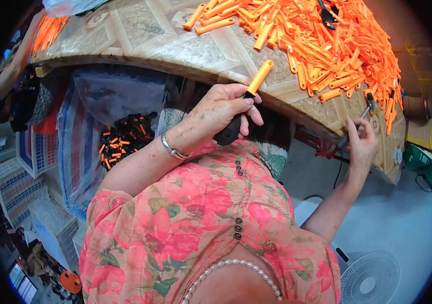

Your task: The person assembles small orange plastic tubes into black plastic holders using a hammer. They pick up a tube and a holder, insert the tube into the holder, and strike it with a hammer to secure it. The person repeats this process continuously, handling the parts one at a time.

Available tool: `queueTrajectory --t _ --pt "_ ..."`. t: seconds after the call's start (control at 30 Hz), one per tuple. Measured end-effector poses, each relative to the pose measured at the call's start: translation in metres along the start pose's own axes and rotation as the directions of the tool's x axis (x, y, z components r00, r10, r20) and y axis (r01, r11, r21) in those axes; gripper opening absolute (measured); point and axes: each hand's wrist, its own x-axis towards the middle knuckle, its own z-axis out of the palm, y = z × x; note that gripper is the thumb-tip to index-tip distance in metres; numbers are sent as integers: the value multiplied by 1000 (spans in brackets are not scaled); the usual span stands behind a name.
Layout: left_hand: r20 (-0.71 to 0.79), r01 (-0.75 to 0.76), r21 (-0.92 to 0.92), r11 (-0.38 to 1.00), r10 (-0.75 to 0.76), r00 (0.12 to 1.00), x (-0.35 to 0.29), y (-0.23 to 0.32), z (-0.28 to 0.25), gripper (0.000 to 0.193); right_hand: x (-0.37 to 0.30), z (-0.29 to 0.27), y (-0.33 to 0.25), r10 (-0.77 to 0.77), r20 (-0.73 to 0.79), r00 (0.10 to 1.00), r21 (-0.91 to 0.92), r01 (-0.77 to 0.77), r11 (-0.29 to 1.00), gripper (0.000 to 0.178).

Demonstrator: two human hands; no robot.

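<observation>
1 blk/orange handle [260, 79], 1 hammer-like tool [343, 142]
L hand [228, 109] grips handle nr ctr, 1 o'clock; R hand [362, 143] grasps tool, approx. 3 o'clock; orange plastic pcs [327, 50] heaped on table [142, 25], 1–2 o'clock.

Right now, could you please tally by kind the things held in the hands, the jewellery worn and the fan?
Orange-and-black piece in the left hand: 1
Dark-handled tool in the right hand: 1
Metal bracelet: 1
Pearl-like necklace: 1
White fan: 1
Total: 5
</observation>
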Motion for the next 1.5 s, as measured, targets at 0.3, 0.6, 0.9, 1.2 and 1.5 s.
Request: queueTrajectory --t 0.3,0.6,0.9,1.2,1.5 --pt "-79 4 -58 998 -9 997 4 2 8 24 -70 5 -4 -189 57 980 542 128 830 53" --pt "-72 12 -88 996 -19 997 6 3 7 22 -74 57 -39 -659 282 698 194 631 751 48" --pt "-80 -8 -98 995 0 997 8 -1 6 21 -72 60 -44 -731 152 666 147 716 683 55" --pt "-104 14 -98 995 -24 994 8 2 7 21 -70 65 -52 -733 73 677 123 723 680 63" --pt "-87 -3 -152 988 -10 996 8 -5 5 25 -69 73 -35 -592 190 784 314 522 793 57"
